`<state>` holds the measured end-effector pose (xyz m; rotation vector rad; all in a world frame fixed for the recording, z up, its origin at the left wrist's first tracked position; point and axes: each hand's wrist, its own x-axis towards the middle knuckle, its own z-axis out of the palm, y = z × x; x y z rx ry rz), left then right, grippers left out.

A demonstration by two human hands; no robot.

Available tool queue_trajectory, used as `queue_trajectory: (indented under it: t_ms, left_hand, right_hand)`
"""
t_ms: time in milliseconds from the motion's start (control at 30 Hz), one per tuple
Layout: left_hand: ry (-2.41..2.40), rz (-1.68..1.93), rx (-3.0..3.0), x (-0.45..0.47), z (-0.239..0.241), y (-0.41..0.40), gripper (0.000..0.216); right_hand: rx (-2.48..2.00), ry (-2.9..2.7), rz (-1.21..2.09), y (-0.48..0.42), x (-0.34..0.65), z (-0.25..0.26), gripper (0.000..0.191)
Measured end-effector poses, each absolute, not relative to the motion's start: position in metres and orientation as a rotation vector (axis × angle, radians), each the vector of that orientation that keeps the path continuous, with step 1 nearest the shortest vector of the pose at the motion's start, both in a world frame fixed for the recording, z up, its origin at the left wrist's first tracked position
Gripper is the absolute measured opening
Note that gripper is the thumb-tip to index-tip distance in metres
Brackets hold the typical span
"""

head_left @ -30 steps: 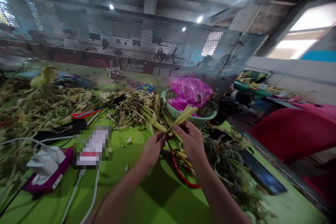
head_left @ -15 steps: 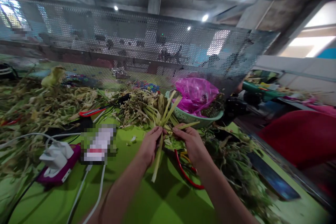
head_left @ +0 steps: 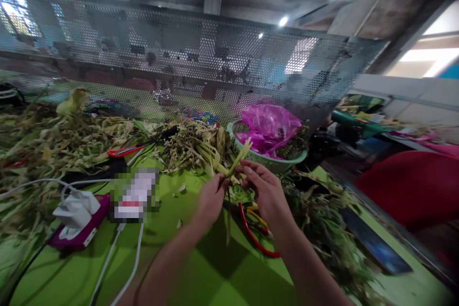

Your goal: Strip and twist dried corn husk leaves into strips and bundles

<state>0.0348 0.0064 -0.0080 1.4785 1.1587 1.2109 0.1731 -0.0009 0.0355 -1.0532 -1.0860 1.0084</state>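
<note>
My left hand [head_left: 210, 198] and my right hand [head_left: 267, 191] meet over the green table [head_left: 201, 272], both pinched on a bundle of pale yellow-green leaf strips [head_left: 234, 162]. The strips fan upward between my fingertips, and one thin strip hangs down below my left hand. Under my right wrist lie red-handled scissors [head_left: 256, 241].
Dried leaf scraps [head_left: 71, 143] pile up along the back and right of the table. A teal basket [head_left: 283, 162] holds a pink plastic bag [head_left: 270, 126]. At the left lie a white charger [head_left: 75, 210], cables and a purple device. A perforated metal screen [head_left: 179, 67] stands behind. A dark phone [head_left: 371, 244] rests at the right.
The fanned strips have been gathered closer together, and the long strip hanging under my left hand has turned more upright. My hands stay at the same spot.
</note>
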Motion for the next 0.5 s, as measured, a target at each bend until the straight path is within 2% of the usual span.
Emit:
queue_trajectory:
  t_ms: [300, 433, 500]
  left_hand:
    - [1.136, 1.184, 1.5, 0.035, -0.015, 0.006, 0.022]
    - [0.97, 1.299, 1.315, 0.034, -0.021, 0.012, 0.016]
    - [0.954, 1.31, 1.227, 0.034, -0.023, 0.014, 0.013]
  right_hand:
    - [-1.054, -1.281, 0.892, -0.006, 0.166, 0.03, 0.017]
    - [-1.0, -1.629, 0.679, -0.014, 0.157, 0.026, 0.006]
    - [-0.958, -1.723, 0.551, -0.017, 0.154, 0.023, 0.007]
